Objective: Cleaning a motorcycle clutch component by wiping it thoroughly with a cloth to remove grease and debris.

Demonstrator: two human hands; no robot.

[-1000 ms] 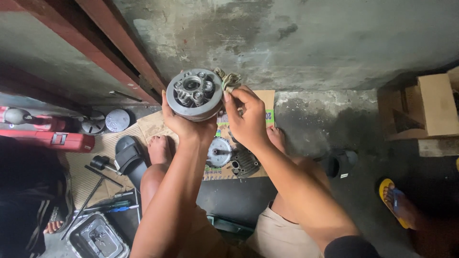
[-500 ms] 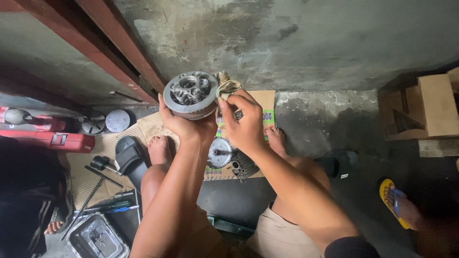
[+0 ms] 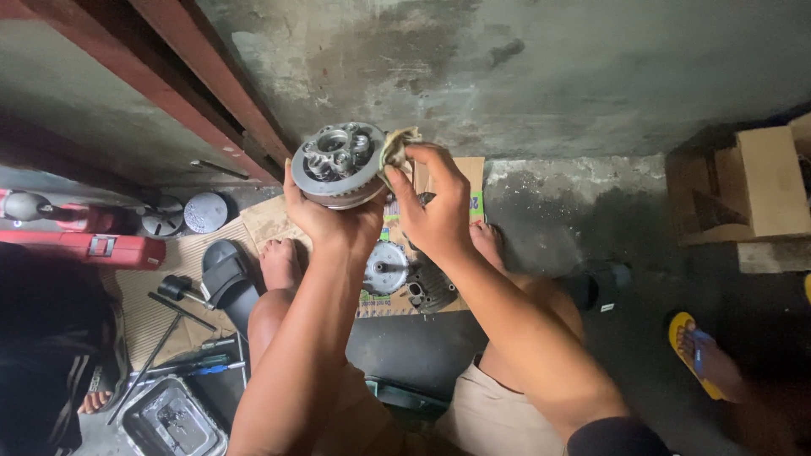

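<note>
Red beam (image 3: 211, 93) crowds left; tools (image 3: 182, 312) below-left; bare floor (image 3: 557, 219) right.

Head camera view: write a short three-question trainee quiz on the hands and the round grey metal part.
1. True or false: the left hand holds the round grey metal clutch-like part up from below.
2. What does the right hand press against the part's rim? A) a dirty crumpled rag B) a black-handled hammer C) a blue screwdriver
3. Fill in: below the hands, a smaller round metal disc lies on a sheet of ____.

Key: 1 true. 2 A, the dirty crumpled rag. 3 cardboard.
</note>
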